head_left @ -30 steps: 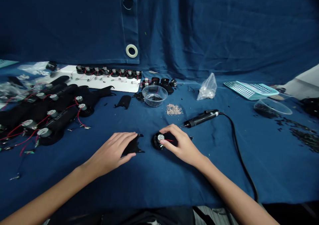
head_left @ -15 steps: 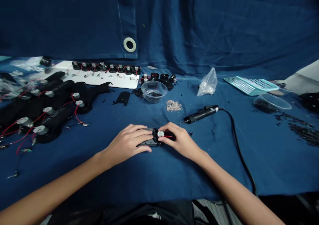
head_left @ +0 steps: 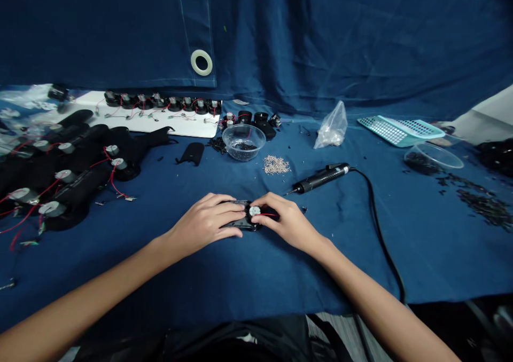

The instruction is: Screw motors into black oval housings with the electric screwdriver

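Note:
On the blue cloth in front of me lies a flat black plastic part, with my left hand curled over it and gripping it. Pressed against its right end is a small black round motor unit with a silver cap and a red wire. My right hand pinches that motor unit between thumb and fingers. The two hands almost touch at the motor.
A black electric screwdriver with its cable lies to the right. Behind are a pile of screws, a clear bowl, a plastic bag and a teal basket. Finished black assemblies with red wires fill the left.
My left hand slid the black part rightward until it met the motor unit in my right hand. The view has shifted slightly downward.

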A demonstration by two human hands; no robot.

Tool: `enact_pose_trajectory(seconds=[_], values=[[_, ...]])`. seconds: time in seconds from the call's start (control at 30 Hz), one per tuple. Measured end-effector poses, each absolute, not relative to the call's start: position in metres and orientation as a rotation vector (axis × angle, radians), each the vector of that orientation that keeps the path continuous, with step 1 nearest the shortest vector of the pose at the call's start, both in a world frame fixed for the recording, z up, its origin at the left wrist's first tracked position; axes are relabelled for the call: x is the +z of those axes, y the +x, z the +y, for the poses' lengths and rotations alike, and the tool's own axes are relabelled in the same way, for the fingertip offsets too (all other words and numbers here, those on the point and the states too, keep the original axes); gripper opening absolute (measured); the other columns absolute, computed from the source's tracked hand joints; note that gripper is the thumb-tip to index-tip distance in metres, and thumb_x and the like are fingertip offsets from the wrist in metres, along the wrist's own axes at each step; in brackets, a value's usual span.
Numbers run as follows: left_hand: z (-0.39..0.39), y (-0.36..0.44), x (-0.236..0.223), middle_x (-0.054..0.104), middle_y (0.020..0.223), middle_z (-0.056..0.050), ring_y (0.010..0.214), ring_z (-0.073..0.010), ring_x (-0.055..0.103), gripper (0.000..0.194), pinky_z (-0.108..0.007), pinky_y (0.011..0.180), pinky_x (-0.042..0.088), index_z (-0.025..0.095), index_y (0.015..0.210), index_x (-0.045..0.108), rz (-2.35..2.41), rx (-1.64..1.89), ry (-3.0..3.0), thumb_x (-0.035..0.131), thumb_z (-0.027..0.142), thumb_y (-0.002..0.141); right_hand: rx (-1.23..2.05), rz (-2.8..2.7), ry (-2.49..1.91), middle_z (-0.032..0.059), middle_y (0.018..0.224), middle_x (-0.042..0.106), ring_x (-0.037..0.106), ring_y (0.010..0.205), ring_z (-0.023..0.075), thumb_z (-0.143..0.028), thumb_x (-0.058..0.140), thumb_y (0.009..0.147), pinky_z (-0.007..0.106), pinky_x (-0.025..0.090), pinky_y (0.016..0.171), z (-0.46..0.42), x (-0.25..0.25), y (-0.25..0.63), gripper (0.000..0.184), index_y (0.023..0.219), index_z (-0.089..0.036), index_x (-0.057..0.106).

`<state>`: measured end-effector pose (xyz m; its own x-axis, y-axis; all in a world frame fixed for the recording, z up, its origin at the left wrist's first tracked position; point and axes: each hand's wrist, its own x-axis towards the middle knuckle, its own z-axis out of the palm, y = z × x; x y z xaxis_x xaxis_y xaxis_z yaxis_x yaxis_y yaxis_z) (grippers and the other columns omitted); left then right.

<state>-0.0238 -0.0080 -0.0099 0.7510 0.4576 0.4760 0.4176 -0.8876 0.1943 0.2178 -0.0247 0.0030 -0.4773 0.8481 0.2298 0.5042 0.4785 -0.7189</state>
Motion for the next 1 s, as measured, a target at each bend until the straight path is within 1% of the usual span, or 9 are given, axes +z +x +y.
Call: enact_pose_trajectory(seconds=[0.1,0.23,0.27,0.47,0.57,0.63,0.7,0.87,1.0], values=[[-0.007,-0.024,-0.009,0.068,0.116,-0.004,0.115,-0.0212,0.055,0.033,-0.037,0.094,0.046,0.018,0.115,0.064,0.718,0.753,2.892,0.059,0.04,0.09,0.769,-2.164,-1.107,0.004,0.102,0.063,0.06,0.095,0.0159,-0.037,0.059,0.088,0.033,0.047,0.087,-0.026,0.002,0.218,0.023,0.105,-0.021,0.061],[-0.007,-0.026,-0.009,0.066,0.12,-0.005,0.118,-0.0226,0.054,0.035,-0.039,0.095,0.045,0.02,0.117,0.063,0.726,0.687,2.877,0.056,0.042,0.091,0.691,-2.233,-1.101,0.0094,0.123,0.056,0.054,0.115,0.023,-0.052,0.07,0.074,0.042,0.044,0.099,-0.026,-0.001,0.216,0.066,0.129,-0.022,0.05],[-0.007,-0.026,-0.009,0.066,0.121,-0.005,0.119,-0.0227,0.053,0.035,-0.039,0.096,0.044,0.02,0.117,0.063,0.727,0.673,2.869,0.056,0.043,0.091,0.668,-2.264,-1.105,0.01,0.124,0.055,0.053,0.117,0.0241,-0.054,0.071,0.072,0.043,0.043,0.101,-0.026,-0.001,0.215,0.071,0.132,-0.022,0.048],[-0.004,-0.028,0.005,0.065,0.121,-0.002,0.121,-0.0205,0.051,0.034,-0.036,0.102,0.038,0.023,0.118,0.062,0.781,0.528,2.736,0.056,0.042,0.091,0.633,-2.36,-1.071,0.0113,0.115,0.059,0.055,0.11,0.0233,-0.053,0.069,0.073,0.04,0.046,0.097,-0.02,-0.003,0.214,0.065,0.124,-0.016,0.053],[0.002,-0.022,0.018,0.063,0.12,-0.001,0.117,-0.0187,0.051,0.025,-0.036,0.101,0.036,0.027,0.116,0.062,0.8,0.495,2.691,0.047,0.033,0.097,0.653,-2.344,-1.061,0.0109,0.116,0.059,0.056,0.109,0.0234,-0.054,0.07,0.071,0.039,0.046,0.095,-0.018,-0.004,0.214,0.065,0.122,-0.017,0.053],[0.005,-0.015,0.025,0.059,0.121,-0.001,0.112,-0.0181,0.051,0.026,-0.036,0.098,0.037,0.03,0.118,0.061,0.773,0.47,2.686,0.044,0.027,0.099,0.675,-2.346,-1.068,0.0099,0.111,0.062,0.058,0.105,0.0236,-0.057,0.069,0.071,0.038,0.047,0.092,-0.017,-0.003,0.215,0.062,0.116,-0.016,0.057],[0.008,-0.006,0.029,0.058,0.121,-0.001,0.109,-0.0178,0.051,0.028,-0.034,0.095,0.04,0.032,0.121,0.058,0.684,0.381,2.672,0.045,0.025,0.098,0.719,-2.351,-1.06,0.0096,0.106,0.064,0.06,0.1,0.0234,-0.06,0.063,0.076,0.039,0.047,0.09,-0.014,-0.002,0.219,0.056,0.111,-0.017,0.061],[0.012,0.01,0.032,0.063,0.111,-0.003,0.105,-0.0189,0.052,0.025,-0.032,0.092,0.041,0.025,0.118,0.06,0.578,0.269,2.738,0.044,0.026,0.098,0.795,-1.983,-1.107,0.0104,0.115,0.064,0.06,0.106,0.0198,-0.056,0.031,0.095,0.038,0.044,0.096,0.0,0.001,0.244,0.055,0.124,-0.017,0.057],[0.004,0.008,0.036,0.066,0.095,-0.003,0.087,-0.0182,0.059,0.019,-0.032,0.081,0.042,0.019,0.104,0.062,0.829,0.302,2.838,0.056,0.034,0.093,0.754,-1.692,-1.229,0.0062,0.096,0.067,0.062,0.089,0.0164,-0.054,0.031,0.096,0.031,0.047,0.086,0.009,0.002,0.261,0.051,0.113,-0.016,0.062]])
